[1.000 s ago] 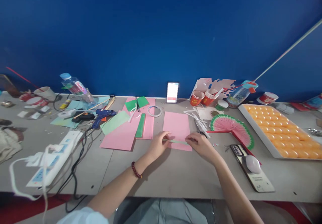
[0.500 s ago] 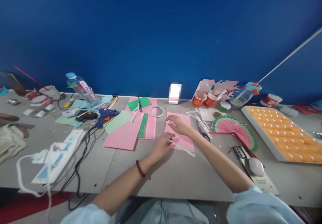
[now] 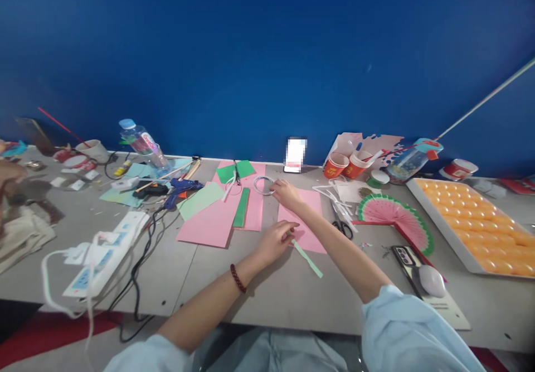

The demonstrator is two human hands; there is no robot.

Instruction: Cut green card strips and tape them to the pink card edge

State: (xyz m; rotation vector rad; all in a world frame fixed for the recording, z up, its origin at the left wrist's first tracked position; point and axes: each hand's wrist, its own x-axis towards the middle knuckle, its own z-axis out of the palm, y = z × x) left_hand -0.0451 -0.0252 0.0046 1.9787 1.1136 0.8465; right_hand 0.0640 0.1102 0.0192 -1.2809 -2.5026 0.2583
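My left hand (image 3: 276, 244) is closed, pinching one end of a narrow light green paper strip (image 3: 308, 260) that slants down to the right over the table. My right hand (image 3: 287, 194) is stretched out, its fingertips at the right edge of a thin whitish ring (image 3: 257, 191) that looks like a roll of tape. Whether the fingers grip the ring cannot be made out. Under my right wrist lies a pink paper sheet (image 3: 309, 204). More pink paper (image 3: 207, 230), a light green sheet (image 3: 198, 202) and a dark green strip (image 3: 241, 207) are to the left.
Black-handled scissors (image 3: 343, 228) and white strips lie right of the pink sheet. Beyond are a watermelon-patterned paper fan (image 3: 395, 213), red paper cups (image 3: 335, 165) and a tray of orange balls (image 3: 472, 224). At left are a blue glue gun (image 3: 181, 189), power strip (image 3: 108, 255) and bottle (image 3: 144, 143).
My right hand has moved forward and left from the pink sheet to the ring's edge. The green strip in my left hand now hangs at a steeper slant. The view has shifted slightly.
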